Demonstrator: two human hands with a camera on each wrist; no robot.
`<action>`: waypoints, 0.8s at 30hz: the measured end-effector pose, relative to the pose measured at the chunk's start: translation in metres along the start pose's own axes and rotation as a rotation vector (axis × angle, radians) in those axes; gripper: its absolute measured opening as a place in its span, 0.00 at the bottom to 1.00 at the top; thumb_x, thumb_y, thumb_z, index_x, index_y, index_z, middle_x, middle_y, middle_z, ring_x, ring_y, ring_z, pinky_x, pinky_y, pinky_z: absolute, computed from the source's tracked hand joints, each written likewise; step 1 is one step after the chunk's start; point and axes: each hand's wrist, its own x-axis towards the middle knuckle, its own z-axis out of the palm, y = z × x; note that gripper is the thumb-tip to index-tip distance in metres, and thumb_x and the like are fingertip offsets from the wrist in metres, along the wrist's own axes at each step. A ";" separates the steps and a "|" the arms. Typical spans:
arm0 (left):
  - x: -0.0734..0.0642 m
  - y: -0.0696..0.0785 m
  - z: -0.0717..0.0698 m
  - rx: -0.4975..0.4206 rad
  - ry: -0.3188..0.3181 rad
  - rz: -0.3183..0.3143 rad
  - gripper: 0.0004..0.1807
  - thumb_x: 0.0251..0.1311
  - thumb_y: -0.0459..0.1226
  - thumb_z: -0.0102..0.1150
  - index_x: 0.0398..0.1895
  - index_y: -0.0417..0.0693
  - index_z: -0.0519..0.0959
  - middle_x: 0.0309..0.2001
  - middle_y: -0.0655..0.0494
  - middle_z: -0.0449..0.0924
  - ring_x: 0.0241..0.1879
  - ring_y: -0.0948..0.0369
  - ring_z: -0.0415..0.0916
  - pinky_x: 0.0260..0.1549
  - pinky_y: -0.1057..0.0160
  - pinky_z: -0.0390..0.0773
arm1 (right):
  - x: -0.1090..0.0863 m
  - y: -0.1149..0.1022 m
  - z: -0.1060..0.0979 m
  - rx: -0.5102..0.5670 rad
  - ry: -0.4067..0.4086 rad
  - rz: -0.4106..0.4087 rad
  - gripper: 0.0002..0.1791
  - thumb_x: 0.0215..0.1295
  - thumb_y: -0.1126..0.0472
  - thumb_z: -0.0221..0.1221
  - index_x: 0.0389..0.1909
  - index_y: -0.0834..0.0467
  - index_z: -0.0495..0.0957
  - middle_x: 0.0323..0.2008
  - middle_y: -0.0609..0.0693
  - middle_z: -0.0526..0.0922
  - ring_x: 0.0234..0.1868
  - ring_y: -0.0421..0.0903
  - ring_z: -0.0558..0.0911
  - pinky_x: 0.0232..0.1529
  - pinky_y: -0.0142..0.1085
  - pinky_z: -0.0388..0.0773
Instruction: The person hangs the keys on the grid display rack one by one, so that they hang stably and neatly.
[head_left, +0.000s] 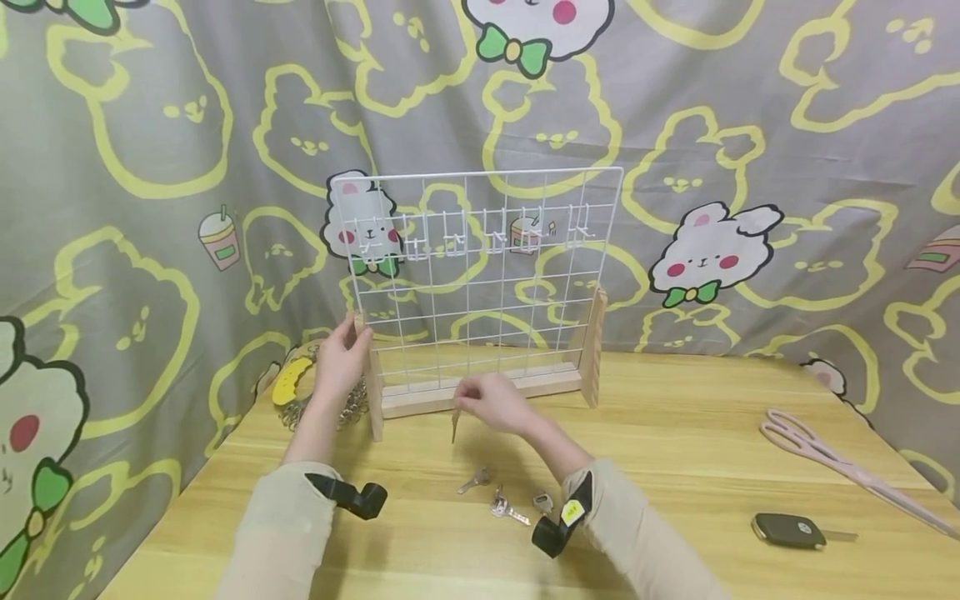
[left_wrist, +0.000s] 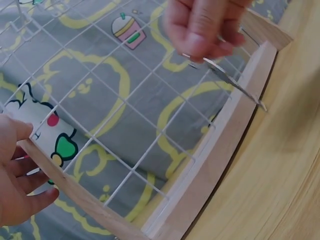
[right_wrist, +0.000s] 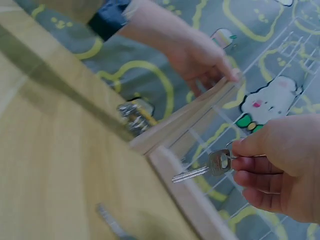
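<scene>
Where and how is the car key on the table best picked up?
Probably by its black fob, pinched across the long edges from above, coming from the left: it lies flat, the fob is the broad, thick end, and the thin metal blade points right, away from the right hand.

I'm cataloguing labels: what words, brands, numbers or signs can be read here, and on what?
No word or number is legible.
Car key: a round emblem, too small to read for certain.
Yellow sticker by the right black wrist camera: marks too small to read.
Metal key in the right hand: nothing readable on it.
</scene>
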 end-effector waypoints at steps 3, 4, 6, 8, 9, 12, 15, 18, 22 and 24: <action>0.000 0.000 0.000 -0.006 -0.004 -0.001 0.35 0.68 0.46 0.46 0.71 0.41 0.48 0.69 0.39 0.52 0.67 0.47 0.51 0.66 0.54 0.55 | 0.008 -0.007 -0.011 0.003 0.009 0.013 0.06 0.65 0.61 0.56 0.32 0.58 0.79 0.28 0.47 0.81 0.28 0.39 0.75 0.30 0.30 0.75; 0.000 0.000 0.000 -0.013 -0.006 -0.001 0.35 0.68 0.46 0.46 0.71 0.40 0.48 0.69 0.39 0.52 0.67 0.47 0.51 0.66 0.54 0.55 | 0.010 -0.009 -0.015 0.008 0.011 0.007 0.06 0.65 0.61 0.56 0.32 0.59 0.79 0.28 0.48 0.81 0.28 0.40 0.75 0.29 0.31 0.75; -0.001 0.000 -0.001 -0.026 -0.010 -0.009 0.35 0.68 0.46 0.46 0.71 0.40 0.48 0.69 0.39 0.52 0.67 0.47 0.51 0.66 0.54 0.55 | 0.016 -0.014 -0.022 0.009 0.030 -0.013 0.06 0.65 0.61 0.56 0.32 0.59 0.79 0.28 0.48 0.81 0.28 0.40 0.75 0.29 0.30 0.74; 0.000 0.000 -0.001 -0.036 -0.010 -0.013 0.35 0.68 0.46 0.47 0.71 0.39 0.49 0.69 0.39 0.52 0.67 0.48 0.51 0.66 0.54 0.55 | 0.023 -0.019 -0.029 0.000 0.061 -0.047 0.06 0.64 0.61 0.57 0.33 0.60 0.80 0.29 0.49 0.82 0.29 0.40 0.76 0.30 0.30 0.75; 0.000 0.000 -0.001 -0.040 -0.010 -0.014 0.35 0.68 0.46 0.47 0.71 0.39 0.50 0.68 0.39 0.53 0.67 0.48 0.52 0.66 0.54 0.55 | 0.026 -0.022 -0.032 -0.008 0.079 -0.066 0.06 0.64 0.61 0.57 0.32 0.60 0.80 0.29 0.49 0.82 0.29 0.40 0.77 0.31 0.30 0.76; 0.001 0.000 0.000 -0.062 -0.011 -0.013 0.33 0.68 0.44 0.47 0.70 0.38 0.52 0.68 0.40 0.55 0.67 0.48 0.53 0.65 0.55 0.56 | 0.035 -0.032 -0.042 -0.027 0.118 -0.085 0.07 0.64 0.60 0.57 0.34 0.59 0.80 0.30 0.48 0.82 0.32 0.41 0.78 0.35 0.31 0.76; 0.001 0.000 0.001 -0.076 -0.012 -0.015 0.31 0.68 0.42 0.47 0.70 0.39 0.53 0.68 0.40 0.56 0.67 0.49 0.54 0.65 0.55 0.57 | 0.043 -0.043 -0.050 -0.025 0.130 -0.075 0.08 0.65 0.59 0.56 0.35 0.58 0.81 0.31 0.46 0.82 0.34 0.41 0.78 0.36 0.32 0.76; 0.001 0.000 0.001 -0.088 -0.013 -0.017 0.31 0.68 0.41 0.47 0.69 0.38 0.53 0.68 0.40 0.56 0.66 0.49 0.54 0.65 0.56 0.57 | 0.052 -0.055 -0.055 -0.017 0.134 -0.076 0.07 0.66 0.58 0.56 0.35 0.56 0.80 0.32 0.46 0.82 0.34 0.40 0.77 0.36 0.32 0.75; 0.001 -0.001 0.000 -0.081 -0.009 -0.022 0.31 0.68 0.42 0.47 0.69 0.39 0.54 0.67 0.40 0.56 0.66 0.49 0.55 0.65 0.55 0.57 | 0.064 -0.071 -0.058 -0.006 0.148 -0.108 0.07 0.66 0.58 0.56 0.36 0.56 0.80 0.32 0.46 0.82 0.33 0.40 0.77 0.34 0.29 0.75; 0.002 -0.002 0.000 -0.076 -0.006 -0.025 0.31 0.68 0.42 0.47 0.69 0.39 0.54 0.67 0.40 0.56 0.66 0.49 0.55 0.65 0.55 0.58 | 0.070 -0.079 -0.059 0.009 0.157 -0.125 0.08 0.65 0.58 0.56 0.37 0.57 0.80 0.32 0.46 0.81 0.33 0.40 0.77 0.34 0.28 0.75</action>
